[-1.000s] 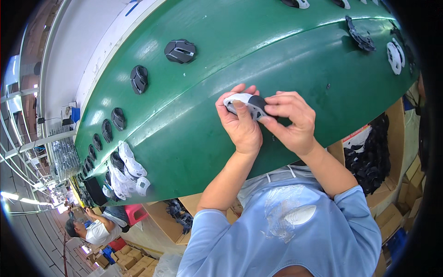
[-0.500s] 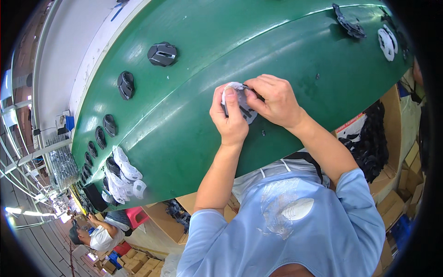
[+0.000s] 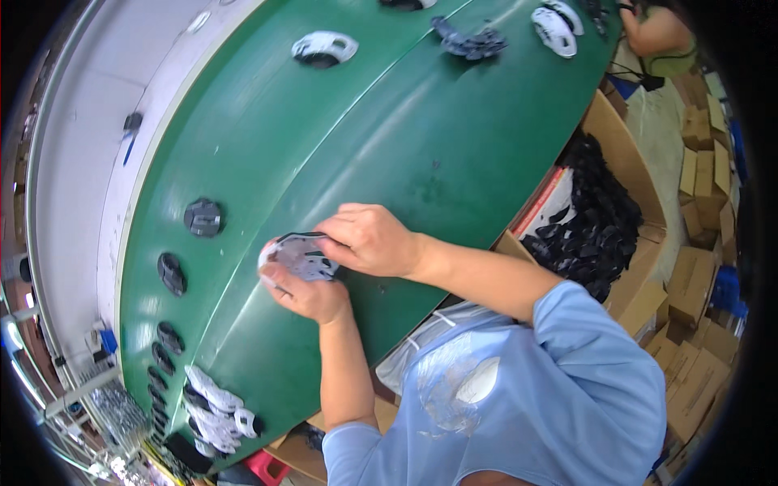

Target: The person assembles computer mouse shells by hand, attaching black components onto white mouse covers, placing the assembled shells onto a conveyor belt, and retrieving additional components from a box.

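Note:
My left hand (image 3: 312,298) grips a white oval plastic shell (image 3: 304,257) with cut-out slots and a dark rim along its upper edge. The thumb presses on the near side of the shell. On the shell's right edge, my right hand (image 3: 369,243) is pinched closed at the dark rim, with its fingertips partly hidden. Both hands hold the piece just above the green work surface (image 3: 405,154), its hollow inside facing me. Left of the hands, a dark oval shell (image 3: 203,217) lies on the green surface.
A row of black shells (image 3: 171,274) runs down the left side to a pile of white shells (image 3: 215,413). Farther off lie a white-and-black shell (image 3: 326,47), black curved parts (image 3: 468,39) and white shells (image 3: 555,32). An open carton of black pieces (image 3: 587,211) stands at right, near another person (image 3: 660,36).
My view has swung to the right, so the hands appear farther left and lower. The shell is tilted differently, and a white-and-black shell has come into view at the far side.

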A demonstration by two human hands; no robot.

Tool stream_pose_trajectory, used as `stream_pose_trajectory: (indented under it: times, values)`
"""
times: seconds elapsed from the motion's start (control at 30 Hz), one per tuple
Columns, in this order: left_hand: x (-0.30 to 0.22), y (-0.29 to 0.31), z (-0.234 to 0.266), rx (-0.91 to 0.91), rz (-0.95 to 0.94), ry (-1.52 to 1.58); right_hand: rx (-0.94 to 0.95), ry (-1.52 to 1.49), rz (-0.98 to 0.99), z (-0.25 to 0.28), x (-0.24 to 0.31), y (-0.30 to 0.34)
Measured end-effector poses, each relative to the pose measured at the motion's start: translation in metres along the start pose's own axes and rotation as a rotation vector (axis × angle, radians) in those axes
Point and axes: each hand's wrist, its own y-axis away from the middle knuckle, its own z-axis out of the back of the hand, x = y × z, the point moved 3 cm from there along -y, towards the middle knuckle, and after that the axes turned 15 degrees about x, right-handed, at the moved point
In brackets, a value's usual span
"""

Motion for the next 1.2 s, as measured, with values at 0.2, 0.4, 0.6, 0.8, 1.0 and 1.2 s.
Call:
stream_pose_trajectory:
  times: [0.2, 0.4, 0.6, 0.8, 1.0, 1.2]
  values:
    - [-0.009, -0.011, -0.044, -0.036, 0.220, 0.258, -0.090, -0.004, -0.007, 0.048, 0.005, 0.010]
    - [-0.005, -0.024, -0.037, 0.077, 0.443, 0.549, -0.443, 0.579, -0.285, 0.197, -0.087, 0.035]
    - [0.001, -0.009, -0.006, 0.171, 0.553, 0.764, -0.165, 0.748, -0.376, 0.226, -0.137, 0.055]
    - [-0.017, -0.008, -0.017, 0.328, 0.504, 0.678, -0.279, -0.596, -0.343, 0.180, -0.049, 0.066]
    - [-0.016, 0.001, -0.047, 0.356, 0.148, 0.292, 0.081, -0.311, -0.033, 0.061, 0.037, 0.004]
    - [-0.021, 0.012, -0.036, 0.319, 0.070, 0.168, -0.287, -0.231, 0.034, 0.029, 0.031, 0.004]
